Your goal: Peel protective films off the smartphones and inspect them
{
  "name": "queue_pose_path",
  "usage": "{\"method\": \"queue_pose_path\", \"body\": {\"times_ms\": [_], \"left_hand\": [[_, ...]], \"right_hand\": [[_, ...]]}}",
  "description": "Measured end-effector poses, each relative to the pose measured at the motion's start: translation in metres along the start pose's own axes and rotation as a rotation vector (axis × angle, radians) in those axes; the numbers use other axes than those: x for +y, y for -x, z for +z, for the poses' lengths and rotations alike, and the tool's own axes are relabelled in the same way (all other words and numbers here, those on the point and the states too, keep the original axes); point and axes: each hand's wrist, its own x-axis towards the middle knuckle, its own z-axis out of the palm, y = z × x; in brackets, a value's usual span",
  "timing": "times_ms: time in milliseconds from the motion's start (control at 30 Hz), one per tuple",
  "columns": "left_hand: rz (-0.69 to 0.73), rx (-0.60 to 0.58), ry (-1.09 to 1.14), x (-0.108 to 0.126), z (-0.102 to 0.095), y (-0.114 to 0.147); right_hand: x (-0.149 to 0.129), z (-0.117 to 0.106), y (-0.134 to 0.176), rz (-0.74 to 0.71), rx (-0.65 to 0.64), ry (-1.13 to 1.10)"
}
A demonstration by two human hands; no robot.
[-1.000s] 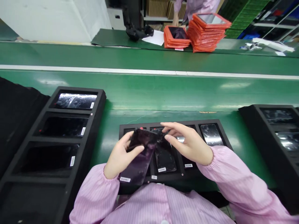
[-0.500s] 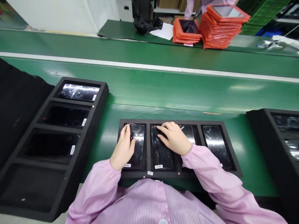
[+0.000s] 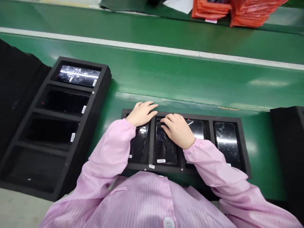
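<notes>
A black foam tray (image 3: 152, 147) lies in front of me with a dark glass phone screen in each compartment. My left hand (image 3: 142, 114) is over the top of the leftmost screen (image 3: 139, 144), fingers stretched out and apart, reaching across the divider toward the second compartment. Bent over the upper right part of the second screen (image 3: 166, 147) is my right hand (image 3: 179, 131). Its thumb and forefinger are slightly apart at the glass, with nothing visible between them. The third screen (image 3: 196, 127) is partly covered by my right hand and sleeve; the fourth screen (image 3: 227, 142) shows at the right.
To the left, another black tray (image 3: 79, 129) holds several dark screens, its nearest compartment holding only a small white scrap. A black tray or box (image 3: 282, 152) stands at the right edge. Stacks of red-orange packets (image 3: 249, 12) sit on the far ledge beyond a white strip (image 3: 142, 48).
My left hand has moved from the left edge of the first screen up and right across its top, fingers spreading. My right hand stays at the second screen. The view has tilted down.
</notes>
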Motion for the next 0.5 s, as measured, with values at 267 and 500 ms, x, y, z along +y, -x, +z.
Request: {"method": "queue_pose_path", "body": {"times_ms": [267,500], "left_hand": [[0.149,-0.048,0.147,-0.015,0.004,0.003],[0.152,-0.041,0.123,-0.014,0.005,0.001]], "right_hand": [[0.048,-0.013,0.009,-0.145,0.051,-0.549],[0.052,-0.017,0.01,0.078,0.011,-0.718]]}}
